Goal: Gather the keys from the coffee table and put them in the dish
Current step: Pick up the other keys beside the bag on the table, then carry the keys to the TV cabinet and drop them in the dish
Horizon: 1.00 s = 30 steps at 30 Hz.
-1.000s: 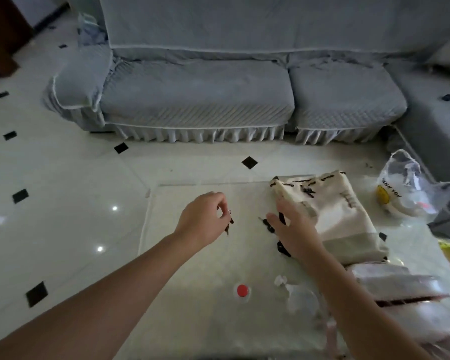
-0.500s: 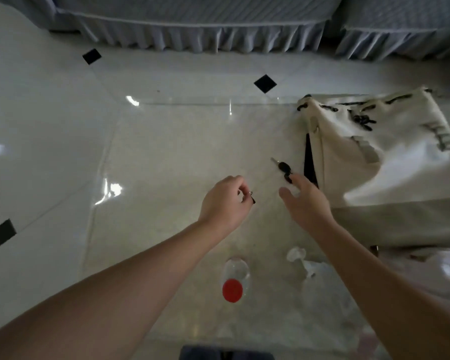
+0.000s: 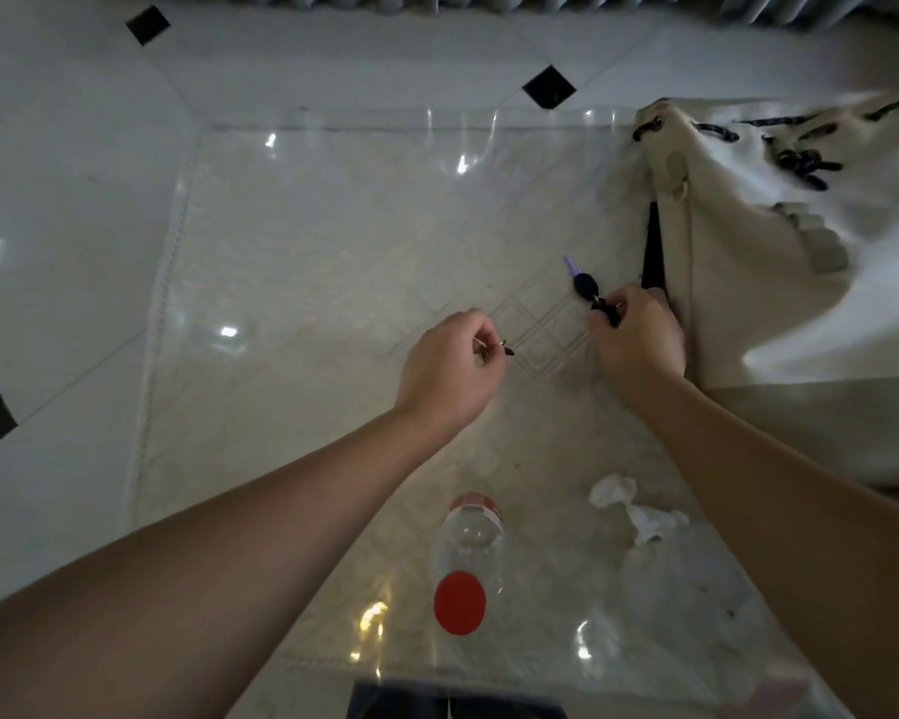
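Note:
A bunch of black-headed keys point(image 3: 586, 286) with a purple-tinted blade lies on the glass coffee table point(image 3: 302, 262), just left of a cream canvas bag. My right hand point(image 3: 637, 342) pinches the near end of that bunch with its fingertips. My left hand point(image 3: 450, 368) hovers over the table's middle, closed on a small key with a ring point(image 3: 502, 346) that pokes out past the fingers. No dish is in view.
A cream canvas bag point(image 3: 800, 241) with black print covers the table's right side. A clear bottle with a red cap point(image 3: 463, 573) stands near the front edge, crumpled white tissue point(image 3: 629, 505) beside it. White tiled floor point(image 3: 48, 199) lies to the left.
The camera tipped down and closer to the table. My right hand moved forward and closed its fingertips on the black key bunch. My left hand kept its small key, hardly moving.

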Each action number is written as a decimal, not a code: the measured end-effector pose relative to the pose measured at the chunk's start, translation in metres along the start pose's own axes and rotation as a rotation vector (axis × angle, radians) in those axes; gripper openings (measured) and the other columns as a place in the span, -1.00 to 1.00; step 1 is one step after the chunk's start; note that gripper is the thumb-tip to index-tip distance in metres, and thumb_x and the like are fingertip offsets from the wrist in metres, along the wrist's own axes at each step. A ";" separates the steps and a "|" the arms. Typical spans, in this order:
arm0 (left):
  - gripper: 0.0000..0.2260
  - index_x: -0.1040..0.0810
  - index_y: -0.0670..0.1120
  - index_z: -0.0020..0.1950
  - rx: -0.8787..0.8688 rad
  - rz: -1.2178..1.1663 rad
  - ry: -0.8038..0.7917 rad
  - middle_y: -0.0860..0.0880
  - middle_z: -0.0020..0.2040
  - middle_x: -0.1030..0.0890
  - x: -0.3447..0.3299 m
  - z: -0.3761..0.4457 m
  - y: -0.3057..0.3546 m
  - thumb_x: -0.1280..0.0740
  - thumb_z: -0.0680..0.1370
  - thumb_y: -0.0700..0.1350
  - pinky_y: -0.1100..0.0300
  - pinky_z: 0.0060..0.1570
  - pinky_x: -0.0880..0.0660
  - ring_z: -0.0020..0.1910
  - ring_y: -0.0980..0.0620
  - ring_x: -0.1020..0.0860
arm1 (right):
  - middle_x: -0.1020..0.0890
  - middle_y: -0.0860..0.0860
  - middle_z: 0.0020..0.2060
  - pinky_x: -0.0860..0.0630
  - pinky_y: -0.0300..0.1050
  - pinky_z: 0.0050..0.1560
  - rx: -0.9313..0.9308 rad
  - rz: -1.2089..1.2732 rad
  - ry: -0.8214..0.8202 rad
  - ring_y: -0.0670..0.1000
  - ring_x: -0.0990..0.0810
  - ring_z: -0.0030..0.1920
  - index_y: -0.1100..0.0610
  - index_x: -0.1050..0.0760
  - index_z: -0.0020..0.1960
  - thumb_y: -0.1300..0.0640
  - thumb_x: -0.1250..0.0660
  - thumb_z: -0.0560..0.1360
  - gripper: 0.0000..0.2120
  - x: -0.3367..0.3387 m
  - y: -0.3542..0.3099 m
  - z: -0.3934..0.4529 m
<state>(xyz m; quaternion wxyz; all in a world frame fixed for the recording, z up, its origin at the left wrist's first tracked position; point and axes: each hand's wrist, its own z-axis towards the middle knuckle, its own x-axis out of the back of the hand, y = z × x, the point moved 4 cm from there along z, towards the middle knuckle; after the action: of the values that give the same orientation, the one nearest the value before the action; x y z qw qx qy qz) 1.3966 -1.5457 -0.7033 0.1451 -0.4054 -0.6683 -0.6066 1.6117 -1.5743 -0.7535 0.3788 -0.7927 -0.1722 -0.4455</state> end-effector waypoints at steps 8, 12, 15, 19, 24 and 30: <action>-0.95 -0.53 -0.04 -0.19 -0.016 -0.022 0.021 0.12 -0.23 -0.58 -0.002 0.006 0.001 -0.37 0.47 -0.13 0.10 -0.19 -0.53 -0.16 0.12 -0.56 | -0.51 0.09 0.01 -0.34 -0.10 -0.21 -0.048 0.048 0.047 0.13 -0.53 -0.10 0.11 -0.55 -0.07 0.04 -0.35 0.46 -0.85 -0.004 0.001 0.007; -0.94 -0.53 -0.02 -0.18 0.006 -0.033 0.029 0.13 -0.19 -0.60 -0.002 0.002 -0.004 -0.37 0.49 -0.11 0.12 -0.18 -0.54 -0.13 0.15 -0.57 | -0.57 0.11 -0.02 -0.40 -0.08 -0.16 -0.058 0.085 0.078 0.15 -0.54 -0.04 0.14 -0.56 -0.08 0.10 -0.33 0.48 -0.89 -0.005 0.004 0.009; -0.95 -0.54 -0.04 -0.18 0.019 -0.037 0.031 0.12 -0.18 -0.60 -0.002 -0.003 -0.004 -0.37 0.48 -0.12 0.11 -0.15 -0.53 -0.13 0.14 -0.56 | -0.61 0.11 -0.05 -0.45 -0.09 -0.17 -0.056 0.172 0.091 0.11 -0.57 -0.10 0.14 -0.58 -0.09 0.12 -0.33 0.49 -0.90 -0.005 0.008 0.004; -0.94 -0.54 -0.06 -0.19 0.012 -0.047 0.058 0.08 -0.17 -0.61 0.008 -0.007 0.000 -0.38 0.48 -0.15 0.09 -0.12 -0.52 -0.12 0.10 -0.57 | -0.61 0.06 -0.11 -0.31 -0.19 -0.29 0.013 0.203 0.161 0.00 -0.53 -0.23 0.08 -0.57 -0.17 0.15 -0.35 0.48 -0.93 0.004 0.005 -0.014; -0.94 -0.54 -0.06 -0.19 -0.016 -0.035 0.090 0.07 -0.15 -0.63 0.038 -0.014 0.018 -0.38 0.47 -0.18 0.10 -0.14 -0.51 -0.11 0.06 -0.59 | -0.58 0.02 -0.17 -0.37 -0.13 -0.28 0.095 0.252 0.180 -0.03 -0.51 -0.26 0.09 -0.58 -0.20 0.12 -0.38 0.46 -0.92 0.033 -0.016 -0.040; -0.97 -0.57 -0.07 -0.15 -0.138 0.005 0.152 0.07 -0.13 -0.64 0.118 -0.024 0.076 -0.40 0.47 -0.16 0.07 -0.10 -0.53 -0.08 0.08 -0.60 | -0.58 -0.07 -0.21 -0.46 -0.15 -0.29 0.277 0.329 0.201 -0.13 -0.51 -0.24 0.04 -0.55 -0.21 0.12 -0.36 0.47 -0.91 0.116 -0.085 -0.080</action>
<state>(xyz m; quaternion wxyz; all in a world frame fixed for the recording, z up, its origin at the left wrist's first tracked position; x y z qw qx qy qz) 1.3695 -1.5299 -0.5642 0.1687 -0.3689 -0.6112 -0.6796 1.5769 -1.5862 -0.5930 0.5667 -0.7022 -0.0616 -0.4265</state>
